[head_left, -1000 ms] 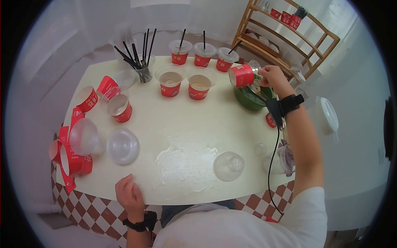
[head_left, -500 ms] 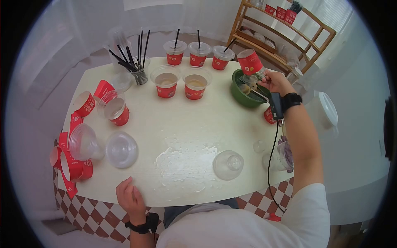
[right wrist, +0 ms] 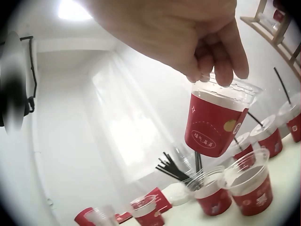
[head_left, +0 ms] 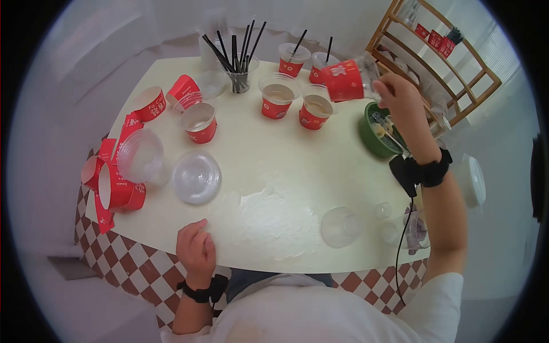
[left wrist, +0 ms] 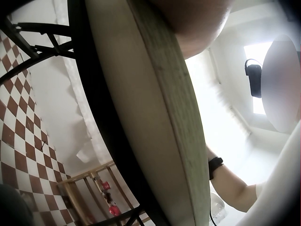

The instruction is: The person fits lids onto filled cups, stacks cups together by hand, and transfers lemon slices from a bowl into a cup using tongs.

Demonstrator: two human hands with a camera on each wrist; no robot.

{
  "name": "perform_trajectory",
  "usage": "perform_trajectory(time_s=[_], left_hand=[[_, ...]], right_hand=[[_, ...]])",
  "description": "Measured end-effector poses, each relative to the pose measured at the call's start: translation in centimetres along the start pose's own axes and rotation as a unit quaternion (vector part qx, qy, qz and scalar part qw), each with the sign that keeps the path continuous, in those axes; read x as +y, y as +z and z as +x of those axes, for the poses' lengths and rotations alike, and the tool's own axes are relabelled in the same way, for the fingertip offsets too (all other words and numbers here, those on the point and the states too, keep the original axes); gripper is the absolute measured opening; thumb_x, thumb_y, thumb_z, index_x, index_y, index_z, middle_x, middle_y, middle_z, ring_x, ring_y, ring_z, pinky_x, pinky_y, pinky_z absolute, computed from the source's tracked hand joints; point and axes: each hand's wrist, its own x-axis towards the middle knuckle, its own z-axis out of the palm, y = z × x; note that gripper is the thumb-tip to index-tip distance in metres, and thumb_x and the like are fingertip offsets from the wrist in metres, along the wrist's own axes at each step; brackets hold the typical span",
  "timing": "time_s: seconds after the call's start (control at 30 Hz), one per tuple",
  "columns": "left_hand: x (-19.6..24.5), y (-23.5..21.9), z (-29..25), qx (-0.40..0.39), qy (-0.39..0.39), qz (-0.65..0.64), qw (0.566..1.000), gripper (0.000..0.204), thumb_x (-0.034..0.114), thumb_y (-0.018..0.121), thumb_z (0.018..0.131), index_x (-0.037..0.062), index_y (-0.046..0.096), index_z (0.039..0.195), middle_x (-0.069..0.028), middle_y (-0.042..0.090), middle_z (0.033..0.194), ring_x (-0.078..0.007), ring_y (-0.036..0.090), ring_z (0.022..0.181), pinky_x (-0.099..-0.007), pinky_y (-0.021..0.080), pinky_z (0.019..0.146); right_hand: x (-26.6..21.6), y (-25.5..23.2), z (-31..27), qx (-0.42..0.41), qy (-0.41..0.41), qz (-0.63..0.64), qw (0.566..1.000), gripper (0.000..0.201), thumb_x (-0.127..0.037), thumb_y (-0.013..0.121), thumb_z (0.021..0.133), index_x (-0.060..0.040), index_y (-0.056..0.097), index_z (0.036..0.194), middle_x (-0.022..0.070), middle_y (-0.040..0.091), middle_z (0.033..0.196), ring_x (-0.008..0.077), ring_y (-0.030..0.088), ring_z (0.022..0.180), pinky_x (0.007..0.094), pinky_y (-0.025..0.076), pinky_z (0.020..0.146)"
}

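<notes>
My right hand (head_left: 403, 100) pinches a clear plastic cup with a red paper sleeve (right wrist: 214, 125) by its rim. In the right wrist view the cup hangs nearly upright, droplets on its clear upper wall. The head view has it beside two red-sleeved cups (head_left: 278, 103) holding pale liquid, overlapping the one on the right. To the right stands a green bowl (head_left: 372, 134) with pale pieces and a utensil handle in it. At the table's front edge, my left hand (head_left: 196, 248) rests with loosely bent fingers, holding nothing.
Black straws (head_left: 234, 54) stand in a clear cup at the back, near lidded cups (head_left: 291, 66) with straws. Red sleeves (head_left: 150, 104), stacked clear cups (head_left: 140, 157) and plastic lids (head_left: 197, 178) lie left. A clear dome (head_left: 341, 227) sits right of a wet patch (head_left: 269, 211).
My right hand has carried the cup from over the green bowl leftward toward the two filled cups. The head view has turned right; my left hand stays at the table edge.
</notes>
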Motion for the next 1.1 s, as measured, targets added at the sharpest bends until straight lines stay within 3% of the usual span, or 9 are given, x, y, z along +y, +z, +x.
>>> perform_trajectory(time_s=[0.03,0.1,0.33,0.47,0.67,0.73,0.9,1.03,1.1], left_hand=[[0.0,0.0,0.0,0.002,0.000,-0.002,1.000,0.011,-0.003,0.056,0.073,-0.0003,0.052,0.083,-0.0156,0.062,0.097,-0.0327,0.057,0.083,-0.0390,0.048,0.071],[0.0,0.1,0.0,0.004,0.001,-0.004,1.000,0.011,-0.003,0.056,0.073,-0.0001,0.052,0.083,-0.0154,0.062,0.097,-0.0324,0.058,0.083,-0.0386,0.048,0.070],[0.0,0.0,0.0,0.005,0.000,-0.011,1.000,0.013,-0.003,0.057,0.072,0.0002,0.052,0.084,-0.0150,0.062,0.096,-0.0323,0.058,0.081,-0.0382,0.048,0.070],[-0.1,0.1,0.1,-0.004,0.009,-0.005,1.000,0.014,-0.003,0.057,0.071,0.0000,0.052,0.084,-0.0152,0.062,0.095,-0.0325,0.058,0.079,-0.0380,0.049,0.068],[-0.3,0.0,-0.1,0.000,0.004,-0.031,0.999,0.013,-0.002,0.057,0.070,0.0005,0.051,0.082,-0.0147,0.062,0.095,-0.0319,0.058,0.078,-0.0381,0.049,0.066],[-0.3,-0.2,-0.1,-0.002,0.001,-0.036,0.999,0.013,-0.001,0.057,0.071,0.0007,0.051,0.082,-0.0145,0.062,0.095,-0.0319,0.058,0.078,-0.0380,0.049,0.065],[-0.4,-0.3,0.1,-0.007,0.018,-0.049,0.999,0.011,0.002,0.057,0.071,0.0013,0.052,0.081,-0.0141,0.062,0.094,-0.0319,0.058,0.077,-0.0381,0.048,0.065],[-0.5,-0.3,0.1,-0.010,0.036,-0.053,0.998,0.011,0.003,0.057,0.072,0.0015,0.052,0.081,-0.0140,0.062,0.094,-0.0316,0.058,0.076,-0.0380,0.048,0.064],[-0.5,-0.3,0.1,-0.010,0.037,-0.052,0.998,0.010,0.003,0.057,0.072,0.0015,0.052,0.081,-0.0140,0.062,0.093,-0.0315,0.058,0.075,-0.0379,0.048,0.064]], right_hand=[[-2.5,1.2,-0.4,-0.011,-0.046,0.007,0.999,0.017,-0.016,0.056,0.088,-0.0003,0.056,0.082,0.0072,0.052,0.067,0.0164,0.054,0.057,0.0304,0.044,0.057],[-5.5,4.3,-0.3,0.062,-0.281,-0.082,0.954,0.012,-0.013,0.058,0.084,-0.0017,0.055,0.082,0.0099,0.055,0.071,0.0233,0.056,0.061,0.0329,0.044,0.056],[-14.8,13.0,1.9,0.039,-0.403,-0.085,0.910,0.007,-0.004,0.057,0.073,-0.0031,0.056,0.081,0.0095,0.059,0.077,0.0270,0.061,0.073,0.0346,0.049,0.058],[-15.9,15.9,1.8,-0.101,-0.353,-0.148,0.918,0.013,-0.010,0.059,0.076,-0.0017,0.058,0.086,0.0115,0.061,0.079,0.0277,0.062,0.076,0.0369,0.050,0.060],[-10.5,13.8,1.7,-0.065,-0.288,-0.127,0.947,0.021,-0.025,0.061,0.080,-0.0057,0.057,0.088,0.0112,0.061,0.081,0.0298,0.061,0.077,0.0393,0.048,0.061],[-7.6,11.1,1.3,-0.124,-0.231,-0.235,0.936,0.019,-0.023,0.062,0.080,-0.0060,0.058,0.090,0.0111,0.060,0.078,0.0299,0.060,0.076,0.0395,0.046,0.061],[0.2,8.5,0.0,-0.168,-0.140,-0.284,0.933,0.021,-0.021,0.066,0.076,-0.0025,0.061,0.084,0.0132,0.061,0.075,0.0313,0.061,0.073,0.0412,0.047,0.062],[3.0,9.7,-0.7,-0.195,-0.138,-0.321,0.916,0.016,-0.020,0.062,0.079,-0.0055,0.060,0.084,0.0116,0.060,0.075,0.0301,0.060,0.074,0.0392,0.048,0.064],[4.1,10.9,-0.7,-0.154,-0.166,-0.369,0.901,0.015,-0.019,0.060,0.080,-0.0044,0.059,0.081,0.0116,0.060,0.074,0.0309,0.060,0.074,0.0396,0.048,0.063]])
